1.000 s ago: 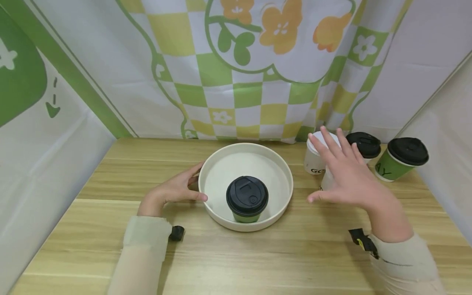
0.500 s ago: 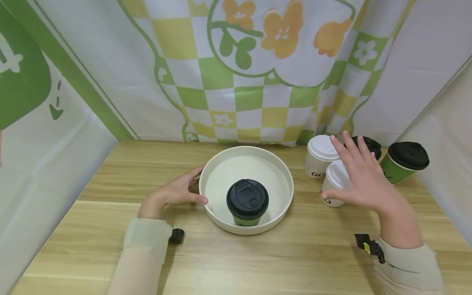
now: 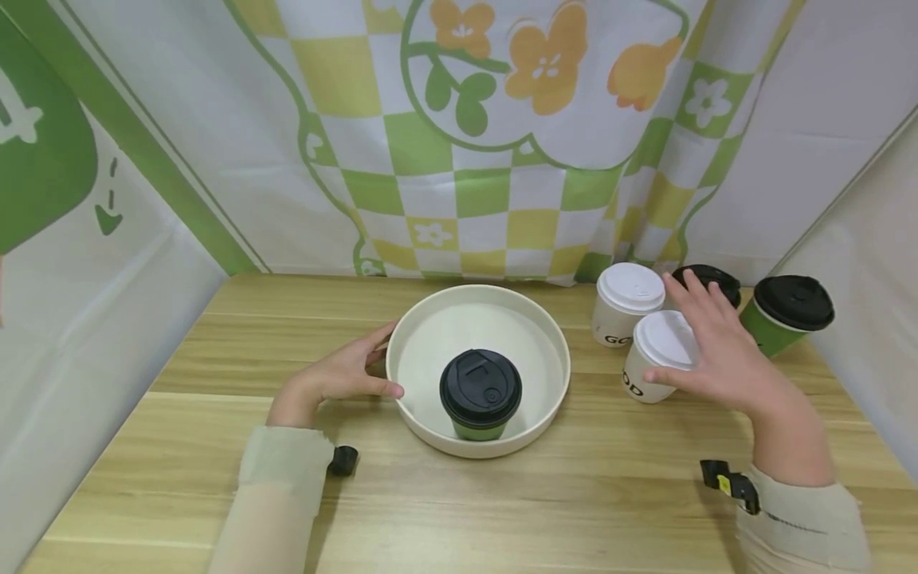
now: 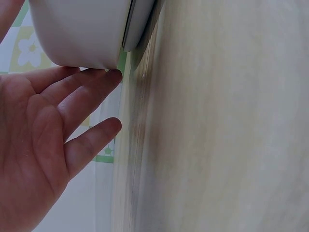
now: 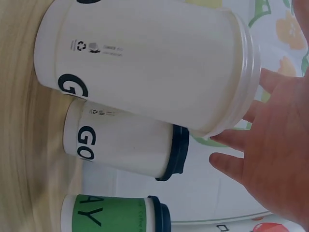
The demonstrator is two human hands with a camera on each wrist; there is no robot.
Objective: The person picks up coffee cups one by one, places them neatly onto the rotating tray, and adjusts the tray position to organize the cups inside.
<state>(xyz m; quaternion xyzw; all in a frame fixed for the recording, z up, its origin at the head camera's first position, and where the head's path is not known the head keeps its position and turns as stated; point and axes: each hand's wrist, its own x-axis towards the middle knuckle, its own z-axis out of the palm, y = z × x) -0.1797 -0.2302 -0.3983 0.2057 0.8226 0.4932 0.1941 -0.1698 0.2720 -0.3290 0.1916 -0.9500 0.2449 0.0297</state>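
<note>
A round cream tray (image 3: 531,399) lies on the table, and a green paper cup with a black lid (image 3: 480,387) stands upright in its near part. At the tray's left wall my left hand (image 3: 344,371) rests with relaxed fingers, thumb at the rim; in the left wrist view, the fingertips (image 4: 113,76) meet the wall's outside. My right hand (image 3: 724,351) is spread over the right side of a white-lidded cup (image 3: 649,367) printed in dark letters. From the right wrist, its fingers (image 5: 231,139) appear loosely extended behind that cup's lid (image 5: 248,72).
Close behind are another white-lidded cup (image 3: 620,311) and a black-lidded white cup (image 5: 125,140). A green cup with a black lid (image 3: 782,319) stands farther right. A checked, flowered cloth (image 3: 488,191) hangs along the table's back edge.
My right hand has moved rightward and slightly nearer, uncovering more of the front white-lidded cup. My left hand, the tray and the cup in it have stayed put.
</note>
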